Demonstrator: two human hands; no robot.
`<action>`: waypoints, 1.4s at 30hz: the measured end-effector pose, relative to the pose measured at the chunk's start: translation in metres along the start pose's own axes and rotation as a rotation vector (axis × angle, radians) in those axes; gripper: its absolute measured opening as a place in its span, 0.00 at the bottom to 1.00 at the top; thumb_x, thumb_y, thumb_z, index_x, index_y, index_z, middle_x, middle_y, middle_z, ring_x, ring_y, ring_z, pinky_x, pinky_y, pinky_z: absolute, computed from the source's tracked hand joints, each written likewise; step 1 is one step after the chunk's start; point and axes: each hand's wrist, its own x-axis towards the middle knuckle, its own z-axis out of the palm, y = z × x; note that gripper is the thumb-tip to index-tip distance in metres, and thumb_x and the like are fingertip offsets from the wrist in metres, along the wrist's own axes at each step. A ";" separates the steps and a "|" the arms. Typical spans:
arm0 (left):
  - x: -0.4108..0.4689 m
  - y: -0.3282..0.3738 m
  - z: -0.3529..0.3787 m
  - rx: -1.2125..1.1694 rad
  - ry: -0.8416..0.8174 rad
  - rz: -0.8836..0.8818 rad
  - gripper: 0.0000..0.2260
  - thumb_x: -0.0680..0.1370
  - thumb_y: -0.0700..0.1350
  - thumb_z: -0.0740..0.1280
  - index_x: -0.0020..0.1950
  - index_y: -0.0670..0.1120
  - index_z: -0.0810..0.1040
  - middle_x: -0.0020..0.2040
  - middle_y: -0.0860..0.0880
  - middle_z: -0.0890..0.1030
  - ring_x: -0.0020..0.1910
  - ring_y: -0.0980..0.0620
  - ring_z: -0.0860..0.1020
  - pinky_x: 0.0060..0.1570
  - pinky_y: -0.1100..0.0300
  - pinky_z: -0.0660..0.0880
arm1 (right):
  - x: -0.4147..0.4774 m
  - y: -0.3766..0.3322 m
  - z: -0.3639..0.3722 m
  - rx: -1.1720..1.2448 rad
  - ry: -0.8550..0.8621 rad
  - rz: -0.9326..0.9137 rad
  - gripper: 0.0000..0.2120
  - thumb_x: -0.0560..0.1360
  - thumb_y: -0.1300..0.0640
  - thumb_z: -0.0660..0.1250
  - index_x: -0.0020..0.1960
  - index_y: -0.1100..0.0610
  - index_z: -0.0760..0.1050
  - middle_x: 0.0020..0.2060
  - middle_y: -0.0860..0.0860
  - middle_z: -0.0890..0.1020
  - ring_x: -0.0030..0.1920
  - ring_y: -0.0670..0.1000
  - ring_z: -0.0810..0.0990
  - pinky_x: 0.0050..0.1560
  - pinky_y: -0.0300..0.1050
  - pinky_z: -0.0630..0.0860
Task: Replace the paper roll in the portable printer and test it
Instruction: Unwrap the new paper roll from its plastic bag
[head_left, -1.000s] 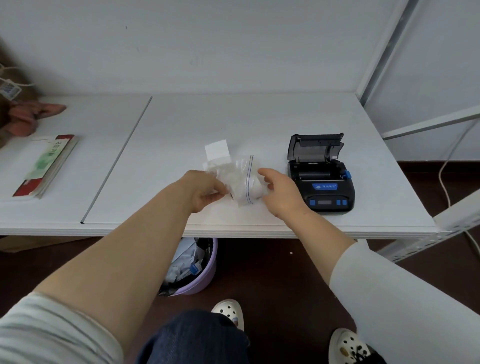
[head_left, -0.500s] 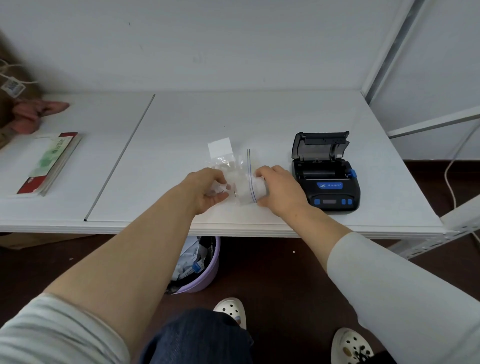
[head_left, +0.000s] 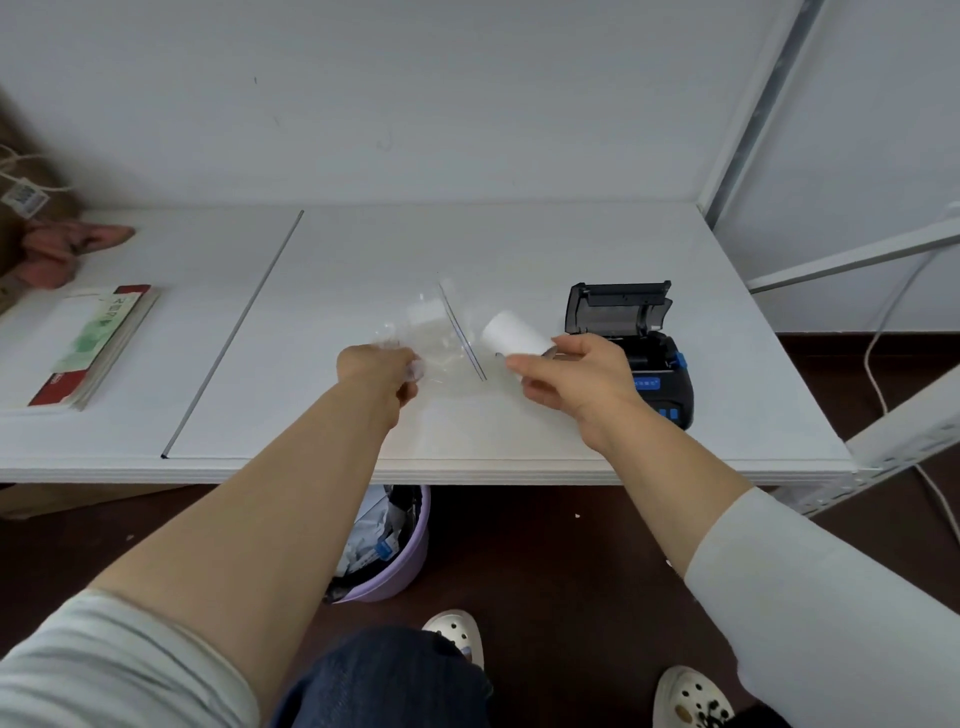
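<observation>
Right fingers: curled round the near end of the paper roll, thumb above, remaining fingers beneath; the roll projects up and to the left from the grip.
Right hand: raised over the table, gripping the roll just left of the printer, whose front it partly hides.
Paper roll: white, fully clear of the plastic bag, lying between the bag's mouth and the printer, held in the air and touching neither.
Left fingers: pinched shut on the crumpled near-left corner of the bag.
Left hand: knuckles up, holding the bag just above or on the table; which one cannot be told.
Plastic bag: clear, with a dark zip strip along its right edge; a pale patch shows through it, too faint to identify.
Printer: black with blue buttons, lid standing open, on the right part of the table; paper bay largely screened by the right hand.
Change from earlier frames: half a second before, the roll was inside the bag with both hands close together at it; the roll is now out, and the hands have drawn apart, the right one toward the printer.
Surroundings: a booklet lies at the table's left end; a lilac waste bin stands below the front edge.
</observation>
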 end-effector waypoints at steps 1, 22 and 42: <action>-0.001 0.002 0.001 -0.057 0.019 -0.007 0.09 0.74 0.29 0.64 0.47 0.42 0.74 0.33 0.45 0.76 0.28 0.50 0.72 0.18 0.71 0.67 | -0.001 -0.001 -0.002 0.098 0.007 0.022 0.22 0.63 0.65 0.77 0.52 0.60 0.71 0.43 0.56 0.78 0.38 0.52 0.80 0.43 0.44 0.82; -0.037 0.001 0.030 0.206 -0.157 0.437 0.10 0.76 0.47 0.64 0.55 0.46 0.78 0.43 0.50 0.77 0.44 0.49 0.75 0.41 0.56 0.75 | -0.013 -0.008 -0.017 0.363 -0.146 0.236 0.07 0.70 0.56 0.73 0.44 0.59 0.78 0.38 0.55 0.80 0.39 0.53 0.81 0.41 0.45 0.84; -0.038 -0.012 0.031 0.104 -0.401 0.067 0.08 0.73 0.43 0.71 0.46 0.40 0.77 0.42 0.43 0.80 0.41 0.46 0.82 0.46 0.55 0.82 | 0.000 -0.016 -0.010 -0.888 -0.113 -0.639 0.14 0.70 0.60 0.71 0.55 0.58 0.80 0.48 0.52 0.78 0.43 0.47 0.74 0.46 0.38 0.71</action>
